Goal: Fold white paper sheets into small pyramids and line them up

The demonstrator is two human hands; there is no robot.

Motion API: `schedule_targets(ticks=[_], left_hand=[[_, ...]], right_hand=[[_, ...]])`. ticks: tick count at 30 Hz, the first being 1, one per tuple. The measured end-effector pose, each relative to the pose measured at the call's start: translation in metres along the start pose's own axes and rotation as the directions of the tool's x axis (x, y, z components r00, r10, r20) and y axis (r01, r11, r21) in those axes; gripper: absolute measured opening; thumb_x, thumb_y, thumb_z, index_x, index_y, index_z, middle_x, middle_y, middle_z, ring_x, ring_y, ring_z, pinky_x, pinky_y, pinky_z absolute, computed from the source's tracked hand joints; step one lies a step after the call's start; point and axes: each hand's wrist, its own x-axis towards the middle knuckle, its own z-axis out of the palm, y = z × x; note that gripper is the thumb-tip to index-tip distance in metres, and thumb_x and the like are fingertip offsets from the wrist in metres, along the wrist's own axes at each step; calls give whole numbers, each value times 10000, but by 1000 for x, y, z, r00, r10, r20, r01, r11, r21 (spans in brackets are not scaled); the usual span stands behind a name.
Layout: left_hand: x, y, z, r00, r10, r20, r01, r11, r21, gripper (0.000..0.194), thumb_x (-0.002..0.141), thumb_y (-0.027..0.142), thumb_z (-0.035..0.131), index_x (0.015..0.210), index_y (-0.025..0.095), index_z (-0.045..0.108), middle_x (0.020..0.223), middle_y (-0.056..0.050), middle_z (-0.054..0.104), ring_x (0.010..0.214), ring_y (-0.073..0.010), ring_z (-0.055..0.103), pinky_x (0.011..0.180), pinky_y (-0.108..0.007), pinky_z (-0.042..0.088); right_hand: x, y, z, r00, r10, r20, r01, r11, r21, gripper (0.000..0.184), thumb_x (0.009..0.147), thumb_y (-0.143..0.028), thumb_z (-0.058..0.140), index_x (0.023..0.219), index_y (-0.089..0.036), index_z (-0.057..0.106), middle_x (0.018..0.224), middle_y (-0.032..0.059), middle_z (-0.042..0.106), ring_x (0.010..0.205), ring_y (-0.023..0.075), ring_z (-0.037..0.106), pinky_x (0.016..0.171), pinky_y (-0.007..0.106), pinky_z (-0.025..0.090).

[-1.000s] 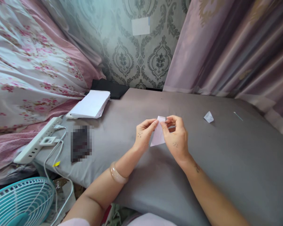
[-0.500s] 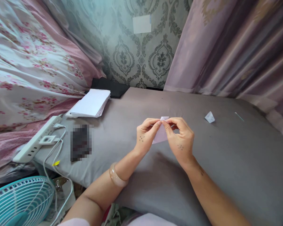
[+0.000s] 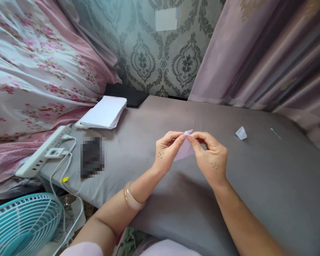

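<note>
A pale pinkish sheet of folded paper (image 3: 184, 151) is held up above the grey-covered table, its narrow top end sticking out above my thumbs. My left hand (image 3: 167, 151) pinches it from the left between thumb and fingers. From the other side my right hand (image 3: 210, 154) grips it, thumb close to the left thumb. Part of the paper is hidden behind both hands. Off to the right lies a small folded white paper piece (image 3: 241, 133), apart from my hands.
A stack of white paper (image 3: 104, 112) lies at the back left by a black flat item (image 3: 130, 95). Nearer are a blurred dark object (image 3: 92, 157), a power strip (image 3: 45, 151) with cables and a teal fan (image 3: 26, 225). A thin stick (image 3: 276, 133) rests at the right.
The thumbs have drawn slightly apart, my right hand shifting a little right. The paper's top end now looks more pointed and bunched. The whole view has moved slightly.
</note>
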Motion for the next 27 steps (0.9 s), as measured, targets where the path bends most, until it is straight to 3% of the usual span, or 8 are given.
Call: schedule_targets(ticks=[12,17,22,27], left_hand=[[0,2,-1,1000,20,-1,-20,1000,21,128,788,319,714,847,211,749,884,-40,667,828,-138,591,756,-260,469],[0,4,-1,999,43,22,-44,998,39,121,798,319,705,813,209,754,884,-43,665,808,-133,587,748,-262,475],[0,4,-1,997,47,56,-49,999,24,143,825,328,675,817,204,748,844,-36,648,749,-115,564,667,-239,466],[0,3,0,1000,11,16,-11,1000,3,148,805,340,697,808,200,746,839,-33,681,765,-124,592,706,-250,476]], right_hand=[[0,-2,-1,999,13,37,-14,1000,23,64,831,-281,655,807,-223,670,784,-10,688,730,144,637,734,286,526],[2,-2,0,998,-70,1,70,997,37,36,835,-216,651,803,-219,665,836,2,668,783,141,622,744,285,510],[1,0,0,986,-162,-30,160,985,-58,38,831,-200,655,801,-222,658,837,11,640,797,149,598,736,303,494],[1,-2,-1,989,-148,11,149,984,-97,33,835,-224,650,805,-228,637,798,2,643,723,142,548,675,297,469]])
